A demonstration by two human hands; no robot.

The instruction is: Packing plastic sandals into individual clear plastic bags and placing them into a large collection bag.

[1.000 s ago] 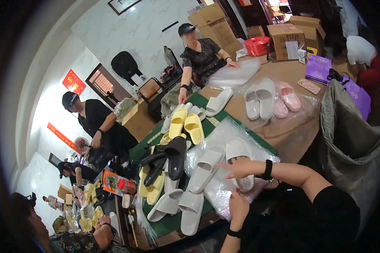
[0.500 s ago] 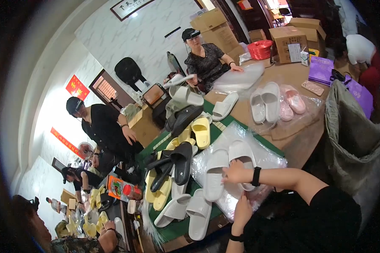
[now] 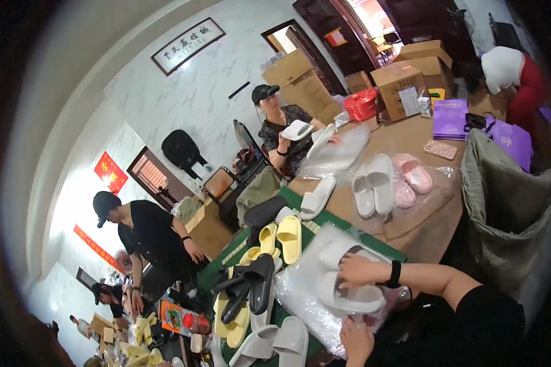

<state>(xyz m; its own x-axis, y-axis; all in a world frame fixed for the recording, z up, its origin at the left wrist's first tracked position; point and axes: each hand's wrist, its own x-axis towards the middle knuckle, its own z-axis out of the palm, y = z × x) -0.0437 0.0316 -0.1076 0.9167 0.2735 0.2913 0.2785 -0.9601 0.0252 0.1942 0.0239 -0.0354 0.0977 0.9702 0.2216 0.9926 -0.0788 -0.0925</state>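
A pair of white slippers [image 3: 355, 300] lies on a stack of clear plastic bags [image 3: 306, 287] at the table's near side. My right hand [image 3: 364, 270] is closed over the slippers, fingers bent at their straps. Just below, my left hand [image 3: 356, 341] pinches the edge of a clear bag beside the slippers' near end. Whether the slippers are inside that bag I cannot make out. Left of the stack lie loose slippers: a black slipper [image 3: 262, 284], a yellow slipper [image 3: 289, 238] and a white slipper [image 3: 291, 342].
Bagged white slippers [image 3: 373, 183] and pink slippers [image 3: 415, 174] lie farther back, near a phone [image 3: 441, 150]. A large sack [image 3: 502, 189] stands at right, by purple bags [image 3: 450, 120]. Across the table a person holds a white slipper [image 3: 297, 130]; other people work at left.
The white slippers under my right hand have turned and shifted right across the bags. My left hand has moved lower. The person across has raised a slipper; the view has tilted slightly.
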